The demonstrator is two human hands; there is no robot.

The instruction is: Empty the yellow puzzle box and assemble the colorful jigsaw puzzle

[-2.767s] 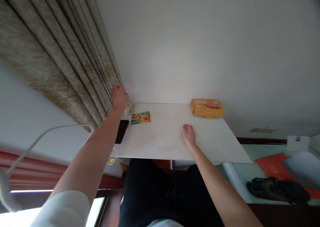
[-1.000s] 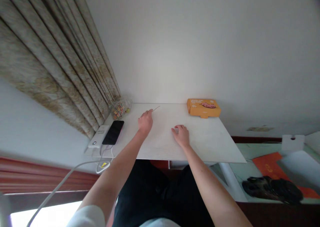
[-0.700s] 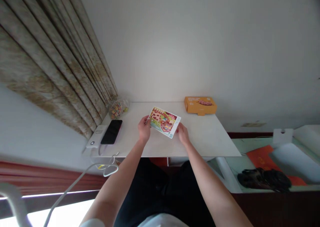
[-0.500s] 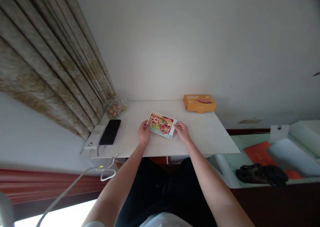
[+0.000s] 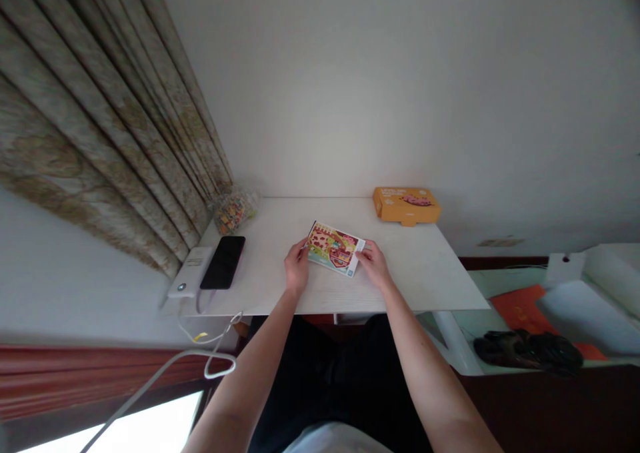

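A colourful picture card [image 5: 334, 248] lies low over the white table [image 5: 410, 273], near its middle. My left hand [image 5: 297, 269] pinches the card's left edge. At the card's right edge my right hand [image 5: 374, 265] grips it with closed fingers. A clear bag of small coloured pieces [image 5: 231, 209] sits at the table's far left corner by the curtain. An orange cardboard box [image 5: 406, 204] rests at the far right against the wall.
A black phone [image 5: 223, 261] lies on a white power bank [image 5: 189, 272] at the table's left edge, with a white cable [image 5: 165, 373] hanging down. A patterned curtain [image 5: 100, 113] hangs on the left. A lower surface on the right bears red paper and a dark object [image 5: 527, 350].
My left hand left the bag at the far corner and picked up the card. Both hands turned it picture side up and lowered it toward the table's middle.
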